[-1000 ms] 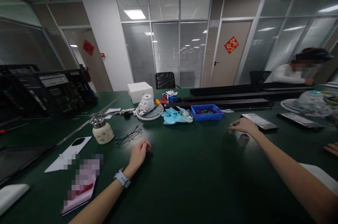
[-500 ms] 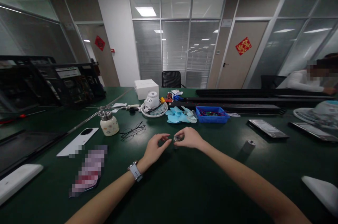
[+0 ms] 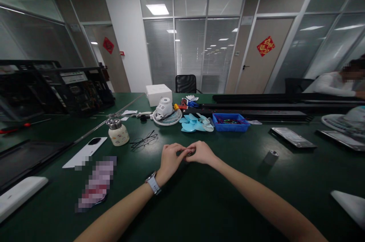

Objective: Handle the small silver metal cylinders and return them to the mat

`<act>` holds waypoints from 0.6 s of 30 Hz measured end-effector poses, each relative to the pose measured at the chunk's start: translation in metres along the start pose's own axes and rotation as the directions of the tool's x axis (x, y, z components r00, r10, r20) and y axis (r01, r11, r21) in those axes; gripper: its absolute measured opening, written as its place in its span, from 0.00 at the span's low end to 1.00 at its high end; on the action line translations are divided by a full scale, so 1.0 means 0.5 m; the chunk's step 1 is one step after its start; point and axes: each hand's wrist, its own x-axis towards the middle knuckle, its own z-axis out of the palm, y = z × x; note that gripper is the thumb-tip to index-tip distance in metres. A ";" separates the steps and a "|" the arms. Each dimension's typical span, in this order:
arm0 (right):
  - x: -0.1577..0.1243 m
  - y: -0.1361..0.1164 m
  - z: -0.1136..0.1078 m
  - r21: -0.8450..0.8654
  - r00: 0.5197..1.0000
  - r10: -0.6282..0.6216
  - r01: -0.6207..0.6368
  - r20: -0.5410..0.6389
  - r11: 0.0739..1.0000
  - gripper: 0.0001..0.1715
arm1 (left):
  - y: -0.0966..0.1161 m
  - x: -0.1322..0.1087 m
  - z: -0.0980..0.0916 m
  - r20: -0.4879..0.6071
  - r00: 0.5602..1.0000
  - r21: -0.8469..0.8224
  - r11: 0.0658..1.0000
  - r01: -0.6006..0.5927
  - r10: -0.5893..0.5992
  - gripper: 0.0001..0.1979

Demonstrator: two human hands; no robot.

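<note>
Over desk [image 3: 228, 200] centre, right hand [image 3: 203, 152] pinches small dark part [image 3: 193, 152], mostly hidden; left hand [image 3: 170, 160] curled against it, grip unclear. Handling seems under way, nothing visibly finished: grey cylinder [image 3: 271, 157] stands well apart, off to right, untouched.

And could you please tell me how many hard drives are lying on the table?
2 are visible: one hard drive lies beyond and right of the small metal cylinder; the second hard drive lies farther right, near the picture's edge. Others may be hidden.
</note>
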 end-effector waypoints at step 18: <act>-0.017 -0.017 -0.005 -0.053 0.999 0.021 -0.023 -0.032 0.998 0.23 | -0.148 -0.006 -0.055 0.190 0.977 -0.032 0.995 0.099 -0.091 0.13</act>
